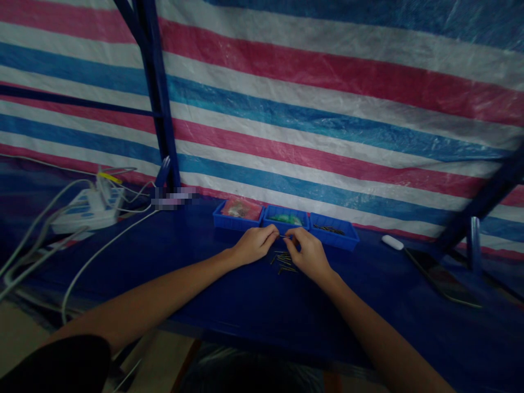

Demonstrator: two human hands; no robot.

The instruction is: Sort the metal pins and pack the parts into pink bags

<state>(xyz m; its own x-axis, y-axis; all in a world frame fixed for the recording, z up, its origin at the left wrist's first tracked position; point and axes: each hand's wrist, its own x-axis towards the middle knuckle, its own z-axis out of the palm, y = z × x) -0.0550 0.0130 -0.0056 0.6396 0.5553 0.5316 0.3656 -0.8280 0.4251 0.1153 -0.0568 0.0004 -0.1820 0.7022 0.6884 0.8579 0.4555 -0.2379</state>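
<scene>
My left hand (254,243) and my right hand (310,254) almost meet above the blue table (241,311), fingertips pinched together. Between them runs a small thin metal piece (285,237), gripped from both sides; the fingers hide most of it. Below the right fingers lies a loose pile of thin, dark, screw-like metal pieces (285,260). Just beyond the hands stand three blue bins in a row. The left bin (235,222) holds a reddish plastic bag, the middle bin (305,225) something green in clear plastic, and the right bin (347,240) more dark thin pieces.
At the left is a white power strip (85,214) with plugs and several white cables (98,245) trailing over the table edge. A white case (392,242) and a dark phone-like slab (442,278) lie at the right. Blue frame posts (158,98) stand before a striped sheet.
</scene>
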